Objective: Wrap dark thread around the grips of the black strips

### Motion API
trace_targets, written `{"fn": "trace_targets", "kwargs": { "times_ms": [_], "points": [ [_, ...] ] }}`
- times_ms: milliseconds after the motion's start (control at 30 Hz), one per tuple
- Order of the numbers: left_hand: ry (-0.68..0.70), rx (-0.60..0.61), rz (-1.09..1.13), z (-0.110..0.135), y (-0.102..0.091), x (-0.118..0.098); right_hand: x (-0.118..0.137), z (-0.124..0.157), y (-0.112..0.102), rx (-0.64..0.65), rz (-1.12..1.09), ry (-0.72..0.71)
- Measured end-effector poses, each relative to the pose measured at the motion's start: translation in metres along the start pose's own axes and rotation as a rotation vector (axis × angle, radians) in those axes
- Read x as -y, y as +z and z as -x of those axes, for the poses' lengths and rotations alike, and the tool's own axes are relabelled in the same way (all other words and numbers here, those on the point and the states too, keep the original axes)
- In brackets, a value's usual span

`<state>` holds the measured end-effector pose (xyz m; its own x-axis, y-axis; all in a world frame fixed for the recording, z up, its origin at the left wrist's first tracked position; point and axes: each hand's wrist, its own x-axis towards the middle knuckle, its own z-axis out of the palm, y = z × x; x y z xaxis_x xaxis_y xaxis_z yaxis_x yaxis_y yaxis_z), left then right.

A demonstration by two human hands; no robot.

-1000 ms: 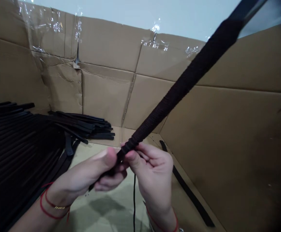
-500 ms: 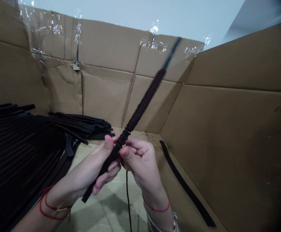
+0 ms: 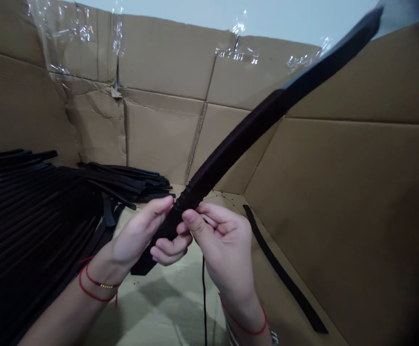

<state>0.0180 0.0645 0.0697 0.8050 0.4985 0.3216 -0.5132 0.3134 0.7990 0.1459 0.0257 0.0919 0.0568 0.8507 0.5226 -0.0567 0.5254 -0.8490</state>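
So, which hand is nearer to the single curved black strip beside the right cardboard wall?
Right. The right hand is left of the single curved black strip, apart from it; the left hand is farther left.

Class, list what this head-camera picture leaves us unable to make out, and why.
In the head view:
Whether the cord joins the wrapped strip: hidden by the right hand.
The cord's lower end: cut off by the bottom edge.
The piled black strips' left ends: cut off by the left edge.
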Motion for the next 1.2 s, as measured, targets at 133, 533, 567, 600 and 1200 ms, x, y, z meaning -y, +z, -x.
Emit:
{"fn": "trace_targets", "kwargs": {
  "times_ms": [133,533,567,600,1200],
  "points": [
    [-0.019,0.029,-0.019,-0.006,0.000,0.010,0.000,0.001,0.000,-0.082,-0.104,-0.017],
    [-0.077,-0.184,-0.071,0.003,0.002,-0.001,0.007,0.005,-0.003,-0.038,0.263,-0.216],
    [-0.079,-0.203,-0.052,0.004,0.005,-0.002,0.008,0.006,-0.002,-0.022,0.275,-0.238],
    [-0.085,-0.214,-0.027,0.005,0.009,-0.002,0.009,0.007,-0.002,-0.008,0.276,-0.248],
    [0.106,-0.310,-0.318,0.000,0.023,0.007,0.001,-0.004,-0.017,0.012,-0.098,-0.073]
  ]
}}
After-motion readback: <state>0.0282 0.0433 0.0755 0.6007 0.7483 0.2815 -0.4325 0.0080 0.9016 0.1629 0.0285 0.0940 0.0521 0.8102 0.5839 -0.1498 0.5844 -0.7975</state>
